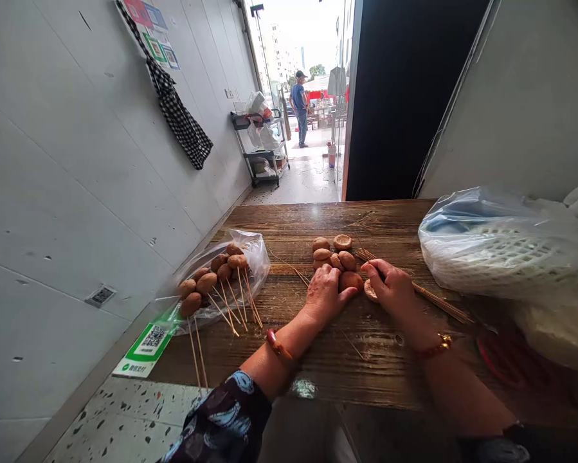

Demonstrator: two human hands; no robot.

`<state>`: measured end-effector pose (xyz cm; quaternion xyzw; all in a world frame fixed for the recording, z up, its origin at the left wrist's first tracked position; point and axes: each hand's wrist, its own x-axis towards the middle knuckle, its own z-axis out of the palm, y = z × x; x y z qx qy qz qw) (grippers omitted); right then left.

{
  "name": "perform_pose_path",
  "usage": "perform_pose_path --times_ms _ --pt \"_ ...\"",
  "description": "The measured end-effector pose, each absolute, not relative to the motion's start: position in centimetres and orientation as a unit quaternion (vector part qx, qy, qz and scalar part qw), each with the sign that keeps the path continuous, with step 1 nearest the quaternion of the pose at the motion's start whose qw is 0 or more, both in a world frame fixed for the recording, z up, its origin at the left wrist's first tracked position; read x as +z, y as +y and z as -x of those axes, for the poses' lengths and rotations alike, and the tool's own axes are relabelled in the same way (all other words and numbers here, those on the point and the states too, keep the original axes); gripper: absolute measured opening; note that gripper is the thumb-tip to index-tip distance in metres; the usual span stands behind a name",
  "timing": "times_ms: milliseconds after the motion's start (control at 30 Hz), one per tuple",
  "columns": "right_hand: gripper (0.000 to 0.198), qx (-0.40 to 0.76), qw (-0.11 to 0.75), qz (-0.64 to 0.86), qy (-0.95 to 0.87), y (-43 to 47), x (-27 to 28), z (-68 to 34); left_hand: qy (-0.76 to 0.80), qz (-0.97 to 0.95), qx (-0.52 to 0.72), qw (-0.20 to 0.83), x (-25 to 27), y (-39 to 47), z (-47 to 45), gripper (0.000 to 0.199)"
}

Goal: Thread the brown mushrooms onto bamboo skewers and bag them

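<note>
My left hand (325, 292) lies over a small cluster of brown mushrooms, its fingers bent and its thumb against a large mushroom cap (350, 281). Close by on the right, my right hand (389, 286) has its fingertips pinched together; what they hold, if anything, is too small to make out. A bundle of thin wooden skewers (443, 304) passes beneath that hand. One pale mushroom (370, 290) sits partly hidden at its left edge. Beyond the hands, an upturned mushroom (343, 242) shows its underside. Skewered mushrooms (206, 283) rest on a clear plastic bag (260, 257) at left.
Red-handled scissors (503, 360) lie in shadow at the right of the wooden table (289, 360). Behind them bulges a large plastic bag (491, 247). A green QR-code card (146, 347) is at the left edge. A cart (262, 154) and a person (299, 106) are farther off.
</note>
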<state>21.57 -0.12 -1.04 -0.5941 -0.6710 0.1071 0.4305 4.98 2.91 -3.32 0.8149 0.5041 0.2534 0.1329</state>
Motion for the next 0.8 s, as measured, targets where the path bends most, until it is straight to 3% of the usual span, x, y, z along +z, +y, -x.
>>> perform_pose_path --times_ms 233,467,800 --pt "0.035 0.143 0.462 0.597 -0.640 -0.3 -1.1 -21.8 0.444 -0.714 0.392 0.374 -3.4 2.9 -4.7 0.028" --pt "0.051 0.275 0.481 0.563 -0.614 -0.8 -1.2 -20.2 0.297 -0.412 0.550 0.663 -2.0 4.7 -0.7 0.033" --pt "0.033 0.363 0.421 0.469 -0.686 0.2 0.7 -15.2 0.290 -0.234 0.625 0.686 -1.5 5.7 1.5 0.014"
